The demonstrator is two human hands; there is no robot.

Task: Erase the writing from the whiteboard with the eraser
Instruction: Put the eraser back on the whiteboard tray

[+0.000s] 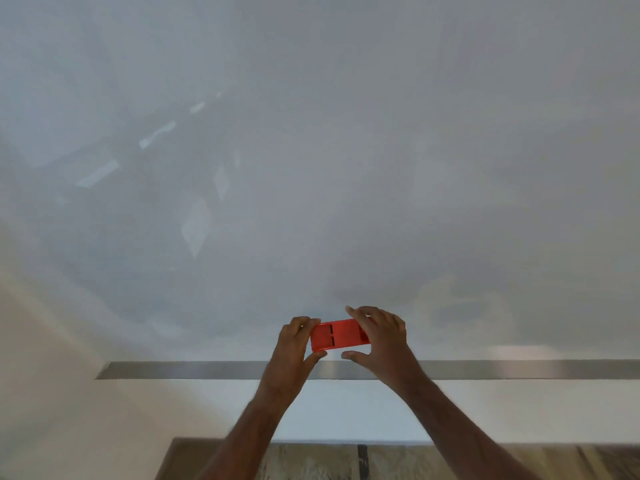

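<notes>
A glossy whiteboard fills most of the view, with only pale reflections on it and no writing that I can make out. A red rectangular eraser is held flat near the board's lower edge, just above the metal tray. My left hand pinches its left end between fingers and thumb. My right hand grips its right end, fingers over the top and thumb below.
A long metal ledge runs along the bottom of the board. Below it is a white wall panel, then a patterned wood-look floor. A cream wall lies to the left.
</notes>
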